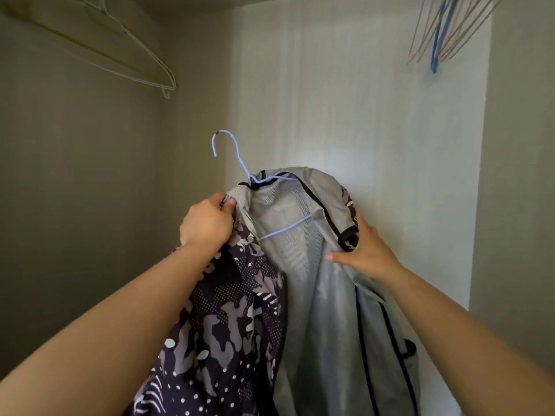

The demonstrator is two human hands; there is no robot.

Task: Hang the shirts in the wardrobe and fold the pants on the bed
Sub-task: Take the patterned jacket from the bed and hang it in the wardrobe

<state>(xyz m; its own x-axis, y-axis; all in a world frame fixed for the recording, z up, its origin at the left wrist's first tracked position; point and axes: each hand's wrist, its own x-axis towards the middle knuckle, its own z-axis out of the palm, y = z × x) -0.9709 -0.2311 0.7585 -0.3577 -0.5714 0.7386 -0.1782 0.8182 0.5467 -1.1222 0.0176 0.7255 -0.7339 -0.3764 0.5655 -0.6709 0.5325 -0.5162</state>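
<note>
Inside the wardrobe (330, 85), a camouflage-print shirt (228, 325) with grey mesh lining sat on a blue wire hanger (237, 157), its hook free in the air. The left hand (207, 223) gripped the shirt's left shoulder, and the right hand (366, 250) clasped its right shoulder. White hangers (144, 55) hung upper left, and pink and blue hangers (441, 34) hung upper right.
</note>
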